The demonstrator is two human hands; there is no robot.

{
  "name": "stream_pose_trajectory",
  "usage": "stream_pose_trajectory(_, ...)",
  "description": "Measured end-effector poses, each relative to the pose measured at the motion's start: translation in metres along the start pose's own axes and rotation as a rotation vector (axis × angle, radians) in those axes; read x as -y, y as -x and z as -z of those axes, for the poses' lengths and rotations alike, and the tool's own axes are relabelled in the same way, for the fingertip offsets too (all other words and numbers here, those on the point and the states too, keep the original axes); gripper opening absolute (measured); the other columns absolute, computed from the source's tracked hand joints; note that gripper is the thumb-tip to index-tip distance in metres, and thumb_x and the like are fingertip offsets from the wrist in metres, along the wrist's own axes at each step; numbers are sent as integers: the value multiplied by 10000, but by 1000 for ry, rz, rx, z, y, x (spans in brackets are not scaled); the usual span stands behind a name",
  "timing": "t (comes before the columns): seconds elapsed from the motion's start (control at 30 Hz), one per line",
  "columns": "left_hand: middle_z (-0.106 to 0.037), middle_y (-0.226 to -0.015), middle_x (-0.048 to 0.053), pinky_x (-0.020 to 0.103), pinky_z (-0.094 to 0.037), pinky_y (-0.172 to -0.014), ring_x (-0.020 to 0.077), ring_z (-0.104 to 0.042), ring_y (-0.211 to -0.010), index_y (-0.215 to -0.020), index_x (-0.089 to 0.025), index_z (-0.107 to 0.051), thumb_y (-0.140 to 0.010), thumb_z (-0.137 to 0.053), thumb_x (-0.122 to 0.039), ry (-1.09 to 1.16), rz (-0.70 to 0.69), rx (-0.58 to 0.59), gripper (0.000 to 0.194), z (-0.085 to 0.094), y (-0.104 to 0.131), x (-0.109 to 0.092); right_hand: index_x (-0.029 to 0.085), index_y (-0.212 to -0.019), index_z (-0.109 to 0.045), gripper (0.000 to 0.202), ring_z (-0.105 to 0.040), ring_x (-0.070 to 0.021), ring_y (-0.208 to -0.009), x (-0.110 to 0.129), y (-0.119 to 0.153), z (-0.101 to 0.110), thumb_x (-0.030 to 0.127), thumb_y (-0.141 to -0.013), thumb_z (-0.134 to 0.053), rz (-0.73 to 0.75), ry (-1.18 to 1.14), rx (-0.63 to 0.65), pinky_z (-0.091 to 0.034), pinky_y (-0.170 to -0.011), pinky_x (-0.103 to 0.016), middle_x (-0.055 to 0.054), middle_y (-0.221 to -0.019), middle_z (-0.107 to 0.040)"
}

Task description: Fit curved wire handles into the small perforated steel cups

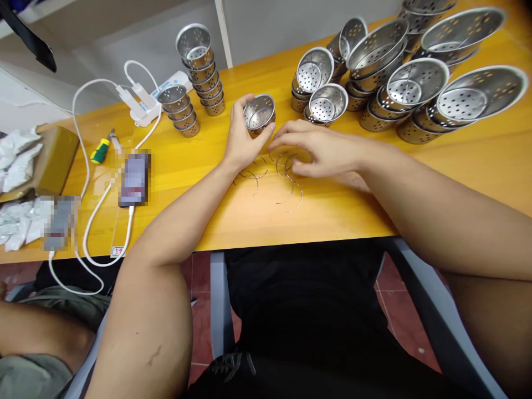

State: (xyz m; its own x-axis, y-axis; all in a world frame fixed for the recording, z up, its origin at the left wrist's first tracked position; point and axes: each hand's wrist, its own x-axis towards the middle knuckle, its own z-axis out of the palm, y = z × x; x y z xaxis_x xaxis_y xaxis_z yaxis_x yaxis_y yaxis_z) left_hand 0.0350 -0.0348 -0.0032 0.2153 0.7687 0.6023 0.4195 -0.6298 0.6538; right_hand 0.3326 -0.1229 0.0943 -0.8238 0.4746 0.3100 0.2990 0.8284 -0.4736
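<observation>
Yellow table (233,221) is carrying steel cup stacks (409,94). Right hand (311,147) is hanging half-curled; can't tell if it's gripping anything. Left hand (245,133) is holding, part-open, a perforated cup (260,113) between stacks. Curved wires (302,194) are lying nearer. Edge label (118,252) is apparently reading "39".

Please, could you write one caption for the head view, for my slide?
Left hand holding a perforated metal cup, right hand beside thin curved wires, at a yellow table.
</observation>
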Motion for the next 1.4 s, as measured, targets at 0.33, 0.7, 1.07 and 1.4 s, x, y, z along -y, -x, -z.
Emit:
stream_pose_trajectory(0.33,-677,-1681,120,553,-547,-1434,339,-712,-1588,-1648,-389,-518,-988,-847,-924,53,77,-5,911,-10,1,16,268,-1831,-658,1070,-666,-575,-1509,-12,11,7,864,-979,-912,-129,82,218,-564,-1293,-766,-230,-1631,-701)
stream_pose_trajectory(0.7,-699,-1642,126,590,-552,-1458,350,-711,-1605,-1585,-383,-546,-913,-878,-987,181,130,-7,963,-15,-2,3,183,-1877,-593,948,-650,-554,-1595,-6,10,24,596,-1048,-798,-103,30,231,-524,-1373,-758,-269,-1730,-642)
stream_pose_trajectory(1.07,-695,-1661,140,579,-524,-1478,357,-696,-1630,-1592,-363,-543,-911,-854,-1011,174,158,11,991,-14,-1,0,267,-1670,-803,723,-668,-524,-1469,-5,1,-11,751,-1132,-786,0,25,122,-539,-1308,-725,-215,-1545,-765)
stream_pose_trajectory(1.4,-701,-1659,132,569,-566,-1443,324,-735,-1588,-1695,-396,-493,-990,-707,-1028,104,71,14,971,-17,1,-11,235,-1153,-844,230,-747,-351,-1059,23,-15,-23,263,-1166,-616,-61,119,75,-549,-924,-445,-145,-1187,-808)
